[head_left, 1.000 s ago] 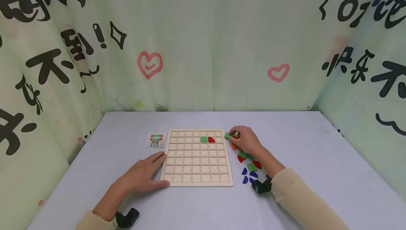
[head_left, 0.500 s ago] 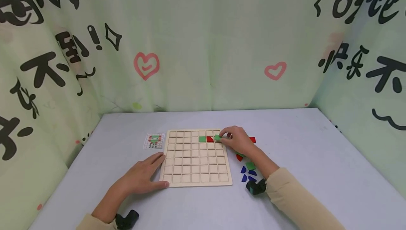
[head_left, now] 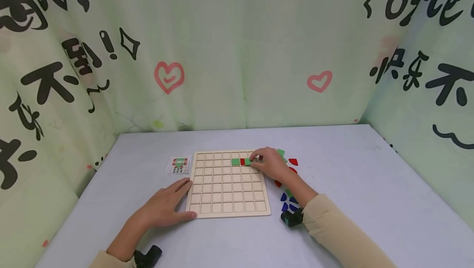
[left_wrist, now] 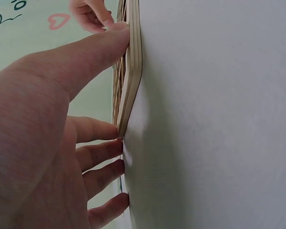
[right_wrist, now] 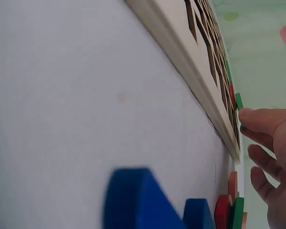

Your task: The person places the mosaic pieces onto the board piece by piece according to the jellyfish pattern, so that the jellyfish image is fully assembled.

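Note:
A pale wooden grid board (head_left: pixel 227 216) lies on the table in the head view. My left hand (head_left: pixel 167 203) rests at its left edge, thumb on the near left corner and fingers extended along the side. In the top part of the grid sit a green square tile (head_left: pixel 235 162) and a red curved tile (head_left: pixel 242 161), side by side. My right hand (head_left: pixel 272 163) pinches another green tile (head_left: pixel 247 162) between thumb and fingertips, just right of the red one. The right wrist view shows that held green tile (right_wrist: pixel 239 101) tilted at the board's surface; whether it is seated, I cannot tell.
Right of the board lie loose tiles: green (head_left: pixel 281 152), red (head_left: pixel 293 162) and several blue ones (head_left: pixel 283 197), some hidden under my right forearm. A small card with a robot picture (head_left: pixel 179 164) lies left of the board. Printed curtains (head_left: pixel 214 54) enclose the table.
My right hand has carried the green tile left from the loose tiles, over the board's right edge, to beside the red tile. My left hand stays on the board's edge.

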`<state>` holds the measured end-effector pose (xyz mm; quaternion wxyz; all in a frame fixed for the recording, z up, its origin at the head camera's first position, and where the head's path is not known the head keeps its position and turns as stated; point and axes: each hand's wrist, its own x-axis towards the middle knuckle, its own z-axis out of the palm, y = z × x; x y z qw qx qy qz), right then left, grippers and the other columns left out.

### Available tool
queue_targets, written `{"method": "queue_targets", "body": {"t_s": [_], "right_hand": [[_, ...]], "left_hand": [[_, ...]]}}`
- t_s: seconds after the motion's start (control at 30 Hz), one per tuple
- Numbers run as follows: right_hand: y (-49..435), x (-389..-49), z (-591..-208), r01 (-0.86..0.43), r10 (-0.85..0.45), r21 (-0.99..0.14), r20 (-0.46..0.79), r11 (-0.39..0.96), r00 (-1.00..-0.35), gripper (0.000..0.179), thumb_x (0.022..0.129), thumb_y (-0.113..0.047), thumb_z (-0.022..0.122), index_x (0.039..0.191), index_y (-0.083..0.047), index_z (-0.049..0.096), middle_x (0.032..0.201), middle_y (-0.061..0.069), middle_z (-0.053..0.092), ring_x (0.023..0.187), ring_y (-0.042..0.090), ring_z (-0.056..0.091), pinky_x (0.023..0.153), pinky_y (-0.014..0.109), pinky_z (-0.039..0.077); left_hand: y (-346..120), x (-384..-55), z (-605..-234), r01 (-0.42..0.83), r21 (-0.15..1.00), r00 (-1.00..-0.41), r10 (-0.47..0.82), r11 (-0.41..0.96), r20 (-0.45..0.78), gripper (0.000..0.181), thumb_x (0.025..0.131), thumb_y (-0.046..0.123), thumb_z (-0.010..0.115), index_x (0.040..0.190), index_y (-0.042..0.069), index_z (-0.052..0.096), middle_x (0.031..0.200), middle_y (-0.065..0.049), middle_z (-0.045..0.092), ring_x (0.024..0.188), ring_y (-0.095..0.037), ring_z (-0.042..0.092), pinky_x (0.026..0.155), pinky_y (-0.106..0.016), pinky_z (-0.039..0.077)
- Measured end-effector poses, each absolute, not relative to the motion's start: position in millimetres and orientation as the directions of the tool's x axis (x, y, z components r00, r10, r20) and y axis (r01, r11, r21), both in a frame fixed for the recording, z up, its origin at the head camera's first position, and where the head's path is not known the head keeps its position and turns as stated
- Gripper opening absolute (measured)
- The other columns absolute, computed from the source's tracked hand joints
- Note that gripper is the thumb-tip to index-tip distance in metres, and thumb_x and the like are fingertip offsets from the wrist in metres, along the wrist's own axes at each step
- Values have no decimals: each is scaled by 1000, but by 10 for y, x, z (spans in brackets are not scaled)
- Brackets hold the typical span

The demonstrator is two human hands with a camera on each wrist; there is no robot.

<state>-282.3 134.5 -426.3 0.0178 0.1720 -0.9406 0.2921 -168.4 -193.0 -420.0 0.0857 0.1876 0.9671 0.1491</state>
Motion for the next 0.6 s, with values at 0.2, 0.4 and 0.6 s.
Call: {"method": "queue_targets", "body": {"t_s": [0.2, 0.4, 0.6], "right_hand": [[1267, -2821, -4246, -343, -320, -547, 141, 764, -937, 11, 87, -20, 72, 97, -16, 74, 93, 1, 66, 88, 18, 52, 75, 30, 45], [1226, -2828, -4252, -360, -334, -564, 154, 743, -930, 10, 87, -17, 72, 97, -15, 74, 96, 1, 68, 88, 18, 52, 77, 32, 45], [1187, -2821, -4262, -352, -327, -576, 151, 738, -933, 10, 87, -14, 71, 97, -14, 75, 100, 2, 69, 89, 18, 52, 79, 32, 46]], "left_hand": [[-1947, -1671, -4168, 334, 317, -917, 384, 887, -107, 94, 81, 62, 66, 150, 6, 35, 156, -12, 33, 143, -31, 34, 105, -56, 37], [-1947, -1676, -4174, 333, 322, -917, 384, 886, -108, 95, 80, 63, 65, 150, 6, 34, 156, -11, 32, 143, -31, 34, 106, -56, 37], [-1933, -1682, -4191, 332, 331, -916, 386, 883, -111, 96, 80, 64, 65, 150, 6, 34, 157, -12, 32, 144, -32, 33, 106, -56, 37]]}}
